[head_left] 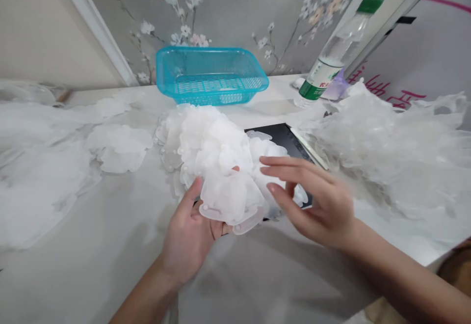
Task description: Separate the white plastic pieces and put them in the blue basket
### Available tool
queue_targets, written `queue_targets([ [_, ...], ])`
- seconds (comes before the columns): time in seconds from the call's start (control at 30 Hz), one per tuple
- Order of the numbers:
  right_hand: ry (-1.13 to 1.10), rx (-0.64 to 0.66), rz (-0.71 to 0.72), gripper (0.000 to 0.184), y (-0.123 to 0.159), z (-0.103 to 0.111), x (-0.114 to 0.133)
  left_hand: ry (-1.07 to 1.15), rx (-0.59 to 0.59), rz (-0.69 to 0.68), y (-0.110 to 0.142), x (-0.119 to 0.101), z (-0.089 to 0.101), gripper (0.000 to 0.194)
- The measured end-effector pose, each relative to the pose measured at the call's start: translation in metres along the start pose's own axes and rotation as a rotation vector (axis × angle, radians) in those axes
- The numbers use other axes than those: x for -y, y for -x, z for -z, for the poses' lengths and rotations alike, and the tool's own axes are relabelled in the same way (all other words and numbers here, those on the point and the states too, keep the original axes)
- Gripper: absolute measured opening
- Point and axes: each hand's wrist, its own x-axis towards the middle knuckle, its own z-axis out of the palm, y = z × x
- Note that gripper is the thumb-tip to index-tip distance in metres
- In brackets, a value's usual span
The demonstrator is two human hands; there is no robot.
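My left hand [191, 240] holds a few thin, translucent white plastic pieces [231, 194] with wavy edges, its thumb at their left side and its fingers beneath. To the right, my right hand [312, 196] hovers with fingers stretched and apart, nothing visible between them. Behind the held pieces rises a large heap of similar white pieces [209, 137]. More of them lie on a black flat board [285, 137], partly covered by the pieces and my right hand. The exact kind of these pieces cannot be made out.
A blue plastic basket [213, 95] stands at the back. Right of it is a bottle with a green cap [333, 59]. A big pile of clear plastic pieces [397, 157] fills the right side, and white sheets [40, 176] spread over the left. A pale strip [309, 148] lies along the board.
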Motion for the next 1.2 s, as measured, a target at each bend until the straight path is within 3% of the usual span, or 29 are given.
queue_targets([
  [0.1, 0.140, -0.028, -0.214, 0.013, -0.002, 0.003, -0.006, 0.039, -0.004, 0.008, 0.000, -0.001, 0.001, 0.059],
  [0.23, 0.231, 0.138, -0.501, 0.015, -0.004, 0.004, -0.013, 0.106, -0.024, -0.057, 0.000, -0.003, 0.001, 0.049],
  [0.33, 0.246, 0.227, -0.581, 0.021, -0.002, 0.002, -0.015, 0.126, -0.039, -0.110, 0.000, -0.004, 0.000, 0.046],
  [0.63, 0.360, 0.311, -0.646, 0.033, -0.001, -0.004, -0.016, 0.213, 0.053, -0.111, 0.000, -0.002, 0.005, 0.049],
  [0.83, 0.314, 0.356, -0.644, 0.018, -0.002, -0.004, -0.014, 0.169, 0.004, -0.133, 0.000, -0.001, 0.006, 0.054],
  [1.2, 0.290, 0.374, -0.614, 0.010, -0.001, -0.005, -0.014, 0.049, 0.018, -0.160, 0.003, -0.002, 0.006, 0.052],
])
